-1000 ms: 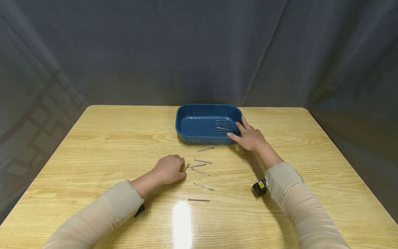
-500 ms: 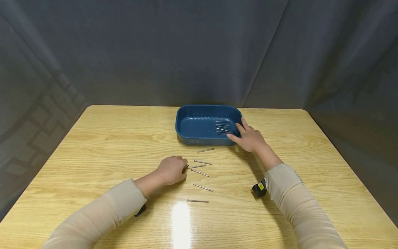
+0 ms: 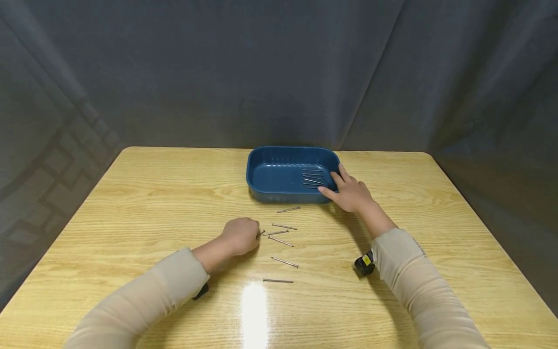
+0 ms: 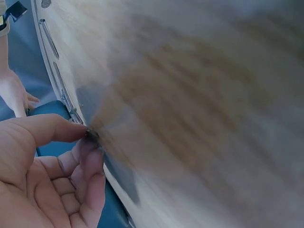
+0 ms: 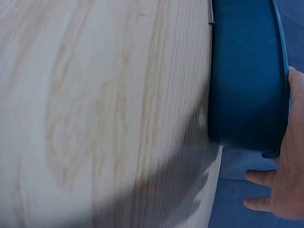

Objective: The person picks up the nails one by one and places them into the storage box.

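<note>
My left hand (image 3: 256, 234) rests on the wooden table (image 3: 144, 203), left of several loose nails. Its thumb and forefinger pinch the head end of one nail (image 3: 261, 232); the left wrist view shows that pinch (image 4: 89, 137) close up. Other nails lie beside it (image 3: 284, 226), (image 3: 281, 241), (image 3: 285, 262). My right hand (image 3: 339, 186) grips the near right corner of a blue tray (image 3: 270, 177), thumb along the front wall and fingers over the rim. Several nails (image 3: 313, 178) lie in a row inside the tray. The right wrist view has the tray wall (image 5: 242, 71) against my palm (image 5: 290, 166).
One nail (image 3: 288, 210) lies just in front of the tray, another (image 3: 278, 280) nearest me by a glare patch. Small black wrist cameras sit under both sleeves (image 3: 364, 264). Dark curtains hang behind and beside the table.
My left fingers have closed on the nail's head end and the wrist has lifted slightly. The right hand and the tray have stayed put.
</note>
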